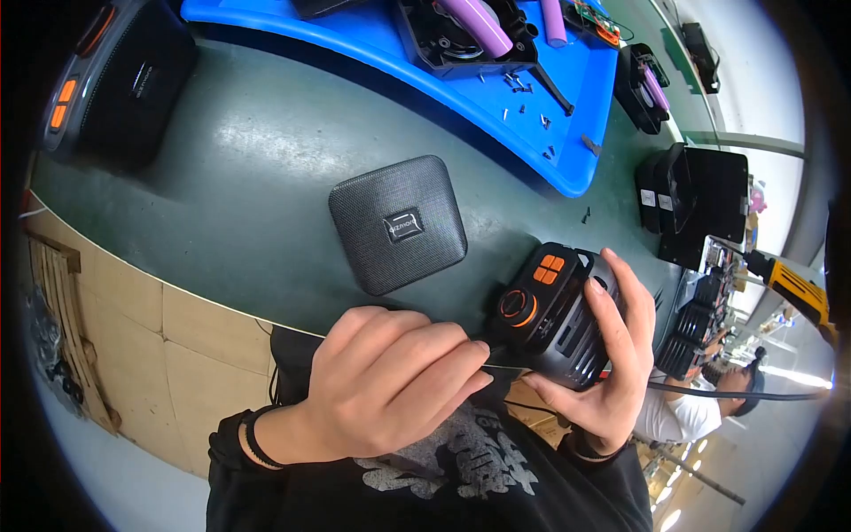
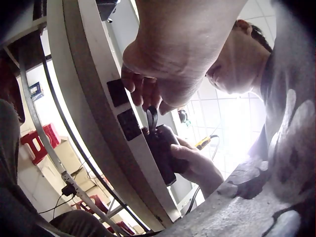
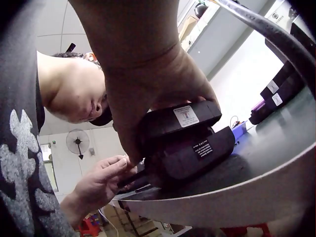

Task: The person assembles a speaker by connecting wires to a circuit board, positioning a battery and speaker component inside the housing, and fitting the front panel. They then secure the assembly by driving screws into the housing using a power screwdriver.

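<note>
My right hand (image 1: 619, 359) grips a black device (image 1: 554, 310) with orange buttons and an orange-ringed knob, thumb on the near side and fingers over the far side. Two black sections of this device (image 3: 183, 121) show in the right wrist view, with a dark gap between them. Close to its left end is my left hand (image 1: 390, 381), fingers curled. In the left wrist view the left hand (image 2: 148, 89) pinches a black strap-like loop (image 2: 152, 117) beside the device. A square black mesh-covered panel (image 1: 399, 226) lies flat on the table, left of the device.
A blue tray (image 1: 355, 51) at the back holds purple cells, a black housing and several screws. A larger black speaker (image 1: 133, 89) stands at far left. Opened black cases (image 1: 700, 204) sit at right, near a yellow tool (image 1: 798, 293). Another person (image 1: 691, 412) is farther right.
</note>
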Demonstrator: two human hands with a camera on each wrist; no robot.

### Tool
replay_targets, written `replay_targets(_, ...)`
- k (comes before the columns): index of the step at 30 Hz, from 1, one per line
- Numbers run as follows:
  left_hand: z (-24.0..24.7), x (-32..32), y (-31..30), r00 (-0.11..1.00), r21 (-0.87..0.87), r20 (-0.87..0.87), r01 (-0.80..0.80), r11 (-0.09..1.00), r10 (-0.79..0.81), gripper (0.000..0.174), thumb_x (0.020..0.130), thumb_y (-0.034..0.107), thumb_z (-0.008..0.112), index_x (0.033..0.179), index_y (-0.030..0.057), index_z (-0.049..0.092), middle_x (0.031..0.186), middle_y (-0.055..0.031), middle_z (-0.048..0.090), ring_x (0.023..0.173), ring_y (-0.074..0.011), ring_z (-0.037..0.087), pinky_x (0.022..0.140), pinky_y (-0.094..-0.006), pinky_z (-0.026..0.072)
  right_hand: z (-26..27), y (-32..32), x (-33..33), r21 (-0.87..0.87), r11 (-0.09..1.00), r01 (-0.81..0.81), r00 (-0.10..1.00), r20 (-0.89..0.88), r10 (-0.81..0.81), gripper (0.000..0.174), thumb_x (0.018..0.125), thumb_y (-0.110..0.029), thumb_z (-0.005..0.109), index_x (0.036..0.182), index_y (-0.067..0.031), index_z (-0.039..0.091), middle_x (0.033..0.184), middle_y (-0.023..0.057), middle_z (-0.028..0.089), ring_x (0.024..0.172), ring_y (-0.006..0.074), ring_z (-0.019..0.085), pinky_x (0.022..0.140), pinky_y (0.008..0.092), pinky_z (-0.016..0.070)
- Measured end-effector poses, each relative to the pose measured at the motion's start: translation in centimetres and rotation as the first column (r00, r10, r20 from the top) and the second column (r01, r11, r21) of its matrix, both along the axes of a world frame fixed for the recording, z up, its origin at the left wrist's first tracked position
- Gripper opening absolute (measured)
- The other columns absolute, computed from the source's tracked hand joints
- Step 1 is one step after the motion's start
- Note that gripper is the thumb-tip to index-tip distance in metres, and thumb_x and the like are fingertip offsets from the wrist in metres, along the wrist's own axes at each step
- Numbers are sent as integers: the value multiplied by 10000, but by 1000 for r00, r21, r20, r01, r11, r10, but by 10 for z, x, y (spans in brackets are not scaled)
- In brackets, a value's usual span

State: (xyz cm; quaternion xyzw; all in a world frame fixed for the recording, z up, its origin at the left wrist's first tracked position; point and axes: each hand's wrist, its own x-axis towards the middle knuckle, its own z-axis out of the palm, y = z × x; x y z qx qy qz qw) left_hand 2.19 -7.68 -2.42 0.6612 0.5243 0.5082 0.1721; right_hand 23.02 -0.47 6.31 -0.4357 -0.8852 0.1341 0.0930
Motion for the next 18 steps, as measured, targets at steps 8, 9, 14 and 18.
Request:
replay_targets(8,0,0,0,1000,-3,0,2,1000,-2,303,653,162,826,925,80,722,925,-23,661,767,-222,602,676,-348,454,-1,1,0,4,1000,-4,1000,-2,4,904,445,-170,912,1291,-84,605,1379,279,496,1151,435,543,957,498,453)
replay_targets(9,0,0,0,1000,-4,-1,3,1000,-3,302,653,162,826,925,80,723,926,-22,661,767,-222,602,675,-349,454,-1,1,0,7,1000,-4,1000,0,4,906,443,-171,912,1291,-83,605,1377,279,497,1151,435,543,957,498,452)
replay_targets(14,-1,0,0,1000,-1,-4,4,1000,-4,306,651,162,827,927,81,723,931,-23,660,769,-224,602,674,-349,453,-1,0,-1,2,1000,0,1000,5,0,913,437,-169,913,1291,-80,603,1376,278,499,1153,436,543,959,500,450)
replay_targets(18,-1,1,0,1000,-1,-24,2,1000,-2,312,656,178,836,930,85,720,937,-19,657,779,-223,601,691,-353,446,-2,1,0,-16,1000,4,1000,-13,-4,917,431,-161,909,1292,-79,603,1376,275,500,1155,434,543,960,499,449)
